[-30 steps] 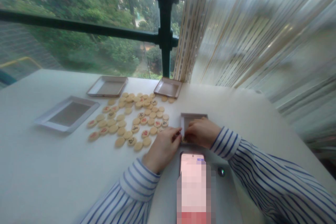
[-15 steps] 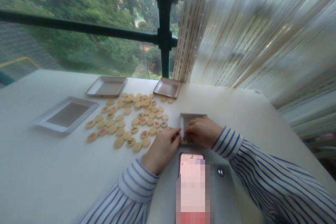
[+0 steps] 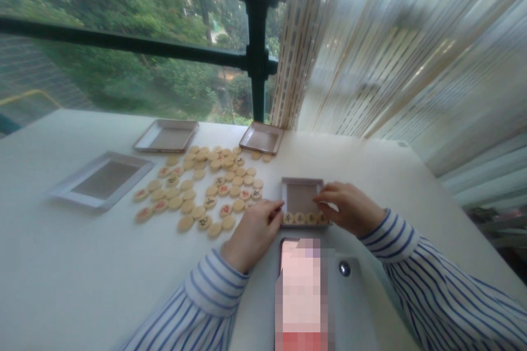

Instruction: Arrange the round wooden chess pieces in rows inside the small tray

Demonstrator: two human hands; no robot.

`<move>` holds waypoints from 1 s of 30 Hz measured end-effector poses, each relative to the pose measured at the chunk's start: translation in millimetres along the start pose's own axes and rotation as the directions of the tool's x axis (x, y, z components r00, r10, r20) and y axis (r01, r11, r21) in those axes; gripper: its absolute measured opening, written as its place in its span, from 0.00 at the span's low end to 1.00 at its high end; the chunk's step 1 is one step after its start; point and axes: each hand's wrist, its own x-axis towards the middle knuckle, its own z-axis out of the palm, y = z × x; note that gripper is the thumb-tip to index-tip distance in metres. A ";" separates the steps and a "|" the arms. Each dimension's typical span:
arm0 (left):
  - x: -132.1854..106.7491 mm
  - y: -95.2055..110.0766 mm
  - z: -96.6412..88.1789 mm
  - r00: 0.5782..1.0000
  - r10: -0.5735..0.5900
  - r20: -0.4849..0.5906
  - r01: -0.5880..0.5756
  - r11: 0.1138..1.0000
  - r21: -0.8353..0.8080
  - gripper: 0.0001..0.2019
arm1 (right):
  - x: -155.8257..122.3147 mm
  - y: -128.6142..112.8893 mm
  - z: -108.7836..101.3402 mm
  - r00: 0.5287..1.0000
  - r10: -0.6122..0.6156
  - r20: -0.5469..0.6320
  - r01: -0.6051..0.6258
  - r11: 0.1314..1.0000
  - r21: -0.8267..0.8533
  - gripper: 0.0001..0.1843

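A small shallow box (image 3: 302, 194) with pale walls lies in front of me. Along its near side runs a row of several round xiangqi pieces (image 3: 300, 218) with dark characters. My left hand (image 3: 257, 230) has its fingers closed at the box's left wall, the fingertips on the edge. Over the right wall is my right hand (image 3: 348, 208), thumb and fingers apart, with nothing visible between them. To the left, many loose wooden pieces (image 3: 188, 206) are spread on the table, some face down, others showing red or black characters.
A white-rimmed tray (image 3: 78, 186) lies at the left, and two more shallow boxes (image 3: 167, 136) (image 3: 262, 139) stand at the back. Close to me a phone (image 3: 302, 296) rests on a grey surface beside a round shiny object (image 3: 345, 268). A window and a striped curtain (image 3: 370, 38) border the table.
My right hand has moved from inside the box to its right wall, and its fingers have spread. The row of pieces is now uncovered. My left hand stays in place.
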 end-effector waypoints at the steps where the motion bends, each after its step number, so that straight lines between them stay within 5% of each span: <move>1: -0.1 0.0 0.1 1.000 0.004 0.000 -0.004 1.000 0.002 0.15 | -3.3 1.3 0.5 1.000 -0.009 0.016 0.009 1.000 0.007 0.12; 7: -0.3 -0.4 -0.2 1.000 0.015 -0.004 -0.015 1.000 0.005 0.14 | -20.3 7.2 2.6 0.999 0.017 -0.029 -0.015 0.998 0.059 0.12; 13: -0.9 -0.9 0.7 1.000 0.012 -0.020 -0.012 1.000 0.008 0.14 | -42.6 7.8 21.3 0.938 0.318 -0.137 -0.277 0.927 0.255 0.17; 17: -1.7 -1.8 1.8 1.000 0.007 -0.016 -0.006 1.000 0.012 0.14 | -51.0 4.6 36.0 0.900 0.426 -0.092 -0.364 0.851 0.380 0.20; 30: -2.3 -4.4 2.5 1.000 0.002 -0.028 -0.002 1.000 -0.020 0.14 | -48.9 -0.8 42.0 0.899 0.434 -0.058 -0.364 0.815 0.451 0.21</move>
